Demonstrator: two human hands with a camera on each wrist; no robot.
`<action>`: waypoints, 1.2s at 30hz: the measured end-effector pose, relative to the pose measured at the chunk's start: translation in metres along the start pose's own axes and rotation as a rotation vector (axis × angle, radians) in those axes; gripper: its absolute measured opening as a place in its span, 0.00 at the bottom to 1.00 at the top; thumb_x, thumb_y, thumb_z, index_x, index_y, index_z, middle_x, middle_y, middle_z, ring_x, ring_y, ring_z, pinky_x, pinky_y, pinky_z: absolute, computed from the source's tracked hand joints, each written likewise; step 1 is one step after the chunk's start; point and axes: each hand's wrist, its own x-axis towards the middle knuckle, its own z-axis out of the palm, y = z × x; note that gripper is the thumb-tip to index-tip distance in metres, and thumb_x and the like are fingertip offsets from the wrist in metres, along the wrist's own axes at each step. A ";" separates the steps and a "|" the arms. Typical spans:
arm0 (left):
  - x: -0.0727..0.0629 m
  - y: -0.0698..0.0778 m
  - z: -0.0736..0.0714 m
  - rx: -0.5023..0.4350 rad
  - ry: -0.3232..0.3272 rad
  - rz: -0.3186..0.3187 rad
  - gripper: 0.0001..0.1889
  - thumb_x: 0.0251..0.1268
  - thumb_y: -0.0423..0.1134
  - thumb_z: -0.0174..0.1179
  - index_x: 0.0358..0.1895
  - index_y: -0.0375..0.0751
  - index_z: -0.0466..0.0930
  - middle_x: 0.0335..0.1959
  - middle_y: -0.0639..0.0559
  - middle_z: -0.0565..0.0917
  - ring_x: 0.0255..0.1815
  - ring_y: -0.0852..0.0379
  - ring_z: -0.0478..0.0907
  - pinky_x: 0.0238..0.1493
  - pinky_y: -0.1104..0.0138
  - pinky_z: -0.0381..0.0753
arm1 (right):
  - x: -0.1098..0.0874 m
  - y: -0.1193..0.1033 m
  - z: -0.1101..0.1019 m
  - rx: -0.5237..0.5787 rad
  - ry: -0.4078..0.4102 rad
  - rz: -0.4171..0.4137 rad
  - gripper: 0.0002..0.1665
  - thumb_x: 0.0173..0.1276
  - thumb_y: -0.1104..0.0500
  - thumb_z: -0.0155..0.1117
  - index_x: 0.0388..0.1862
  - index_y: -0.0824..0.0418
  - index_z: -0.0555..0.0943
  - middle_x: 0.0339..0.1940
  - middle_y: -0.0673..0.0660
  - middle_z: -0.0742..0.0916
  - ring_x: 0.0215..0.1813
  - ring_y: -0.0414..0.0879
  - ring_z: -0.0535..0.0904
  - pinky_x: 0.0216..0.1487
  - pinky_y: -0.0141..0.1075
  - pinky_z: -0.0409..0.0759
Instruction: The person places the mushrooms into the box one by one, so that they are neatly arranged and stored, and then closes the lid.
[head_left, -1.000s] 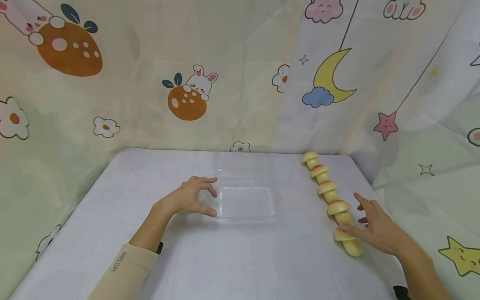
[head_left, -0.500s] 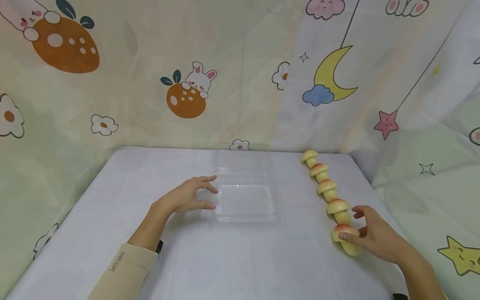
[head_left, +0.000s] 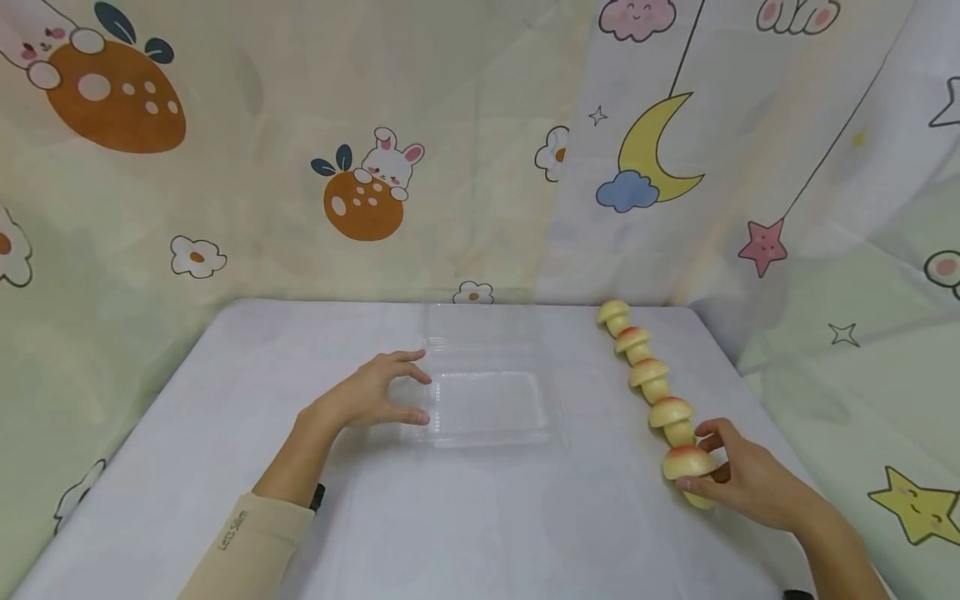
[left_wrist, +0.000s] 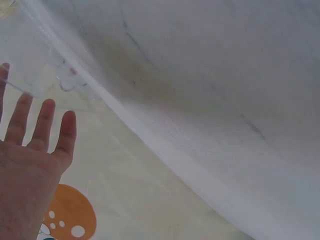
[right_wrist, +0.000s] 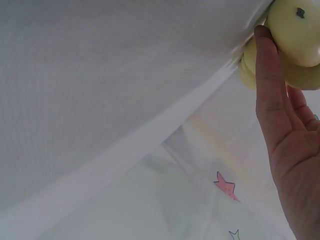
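L hand [head_left: 363, 396]: digits wide apart, clear plastic clamshell [head_left: 489, 404] at tips. R hand [head_left: 757, 482]: thumb + fingers gripping red-topped yellow mushroom [head_left: 687, 462].

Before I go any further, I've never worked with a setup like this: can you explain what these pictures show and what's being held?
There is no machine here: you see a person's bare left hand and right hand. The widest picture comes from a camera worn on the head, looking forward and down. The other two come from cameras on the wrists, each showing its own hand close up.

On the white-covered table lie a clear plastic box and, to its right, a row of five mushroom-shaped pieces. The right hand has its thumb and fingers round the nearest piece. The left hand holds nothing; its fingers are spread at the box's left edge, though I can't tell whether they touch it. Behind hangs a printed cloth.
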 end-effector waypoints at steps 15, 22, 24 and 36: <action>0.002 -0.001 -0.002 -0.073 -0.025 -0.011 0.33 0.54 0.62 0.76 0.61 0.49 0.83 0.80 0.50 0.63 0.72 0.45 0.71 0.70 0.44 0.70 | 0.002 -0.002 -0.003 0.075 -0.065 -0.051 0.26 0.71 0.47 0.71 0.58 0.58 0.74 0.45 0.52 0.86 0.35 0.34 0.85 0.32 0.32 0.80; 0.006 -0.002 -0.006 -0.110 -0.032 0.028 0.31 0.60 0.57 0.73 0.62 0.46 0.82 0.79 0.47 0.65 0.67 0.43 0.76 0.64 0.44 0.76 | 0.001 -0.005 -0.003 0.058 -0.007 -0.065 0.22 0.71 0.49 0.71 0.57 0.53 0.75 0.44 0.47 0.87 0.35 0.35 0.85 0.33 0.31 0.78; 0.004 -0.002 -0.008 -0.122 -0.046 0.028 0.31 0.58 0.57 0.75 0.62 0.46 0.82 0.79 0.48 0.64 0.68 0.43 0.75 0.64 0.44 0.76 | 0.001 -0.005 -0.003 0.072 -0.007 -0.068 0.22 0.71 0.49 0.71 0.58 0.54 0.75 0.45 0.47 0.87 0.36 0.35 0.85 0.34 0.31 0.79; 0.006 -0.004 -0.008 -0.142 -0.073 -0.006 0.31 0.55 0.56 0.77 0.61 0.49 0.83 0.81 0.51 0.62 0.74 0.45 0.69 0.68 0.45 0.74 | 0.006 -0.009 0.000 0.132 0.061 -0.124 0.20 0.70 0.56 0.72 0.58 0.51 0.77 0.42 0.46 0.88 0.33 0.38 0.85 0.31 0.31 0.77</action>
